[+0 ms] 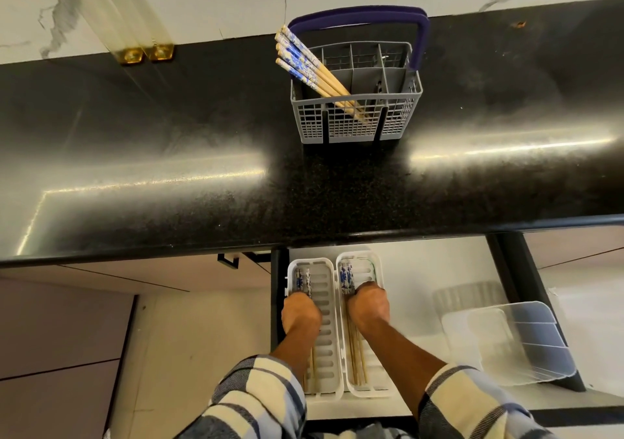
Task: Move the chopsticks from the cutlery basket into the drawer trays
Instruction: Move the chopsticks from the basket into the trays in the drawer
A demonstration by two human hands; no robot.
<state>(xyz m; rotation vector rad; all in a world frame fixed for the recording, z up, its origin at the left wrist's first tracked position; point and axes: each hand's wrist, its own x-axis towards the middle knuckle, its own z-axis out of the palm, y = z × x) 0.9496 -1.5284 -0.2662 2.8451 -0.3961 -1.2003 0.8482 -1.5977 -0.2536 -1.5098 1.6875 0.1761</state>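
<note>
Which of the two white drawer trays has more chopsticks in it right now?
The right tray, under the right hand: it shows more sticks than the left tray, where only about two show.

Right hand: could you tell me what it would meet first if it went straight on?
Probably the far end wall of the right white tray; the right hand points along the chopsticks toward it, though depth is unclear.

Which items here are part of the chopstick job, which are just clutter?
Job:
- chopsticks in the basket
- cutlery basket
- left drawer tray
- right drawer tray
- left hand
- right hand

Clutter:
- clear plastic container
- gold brackets
</note>
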